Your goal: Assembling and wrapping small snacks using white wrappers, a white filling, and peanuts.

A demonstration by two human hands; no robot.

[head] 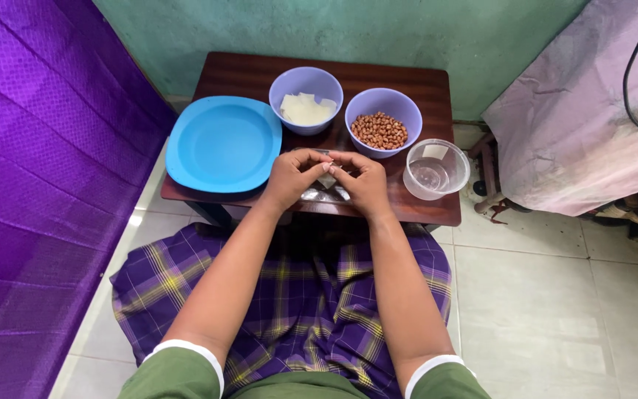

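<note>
Together, the left hand (289, 177) and right hand (365, 182) are pinching a small pale wrapper (328, 177) between their fingertips, just above the near edge of the glossy dark wooden table (422, 89). Behind them, a round lilac plastic bowl (306, 100) is holding flat whitish sheets, another bowl (383, 122) is holding reddish-brown peanuts (379, 131), and a clear plastic cup (437, 170) and a smooth blue plate (223, 144) are sitting alongside.

On the low table (437, 210) before me, a plate (223, 142) sits at left, two bowls behind my hands: one of flat pieces (306, 100), one of peanuts (382, 122) to its right. A clear cup (436, 168) stands at far right (near the table's edge), my left hand (292, 177) and right hand (363, 181) meeting over the front centre.
</note>
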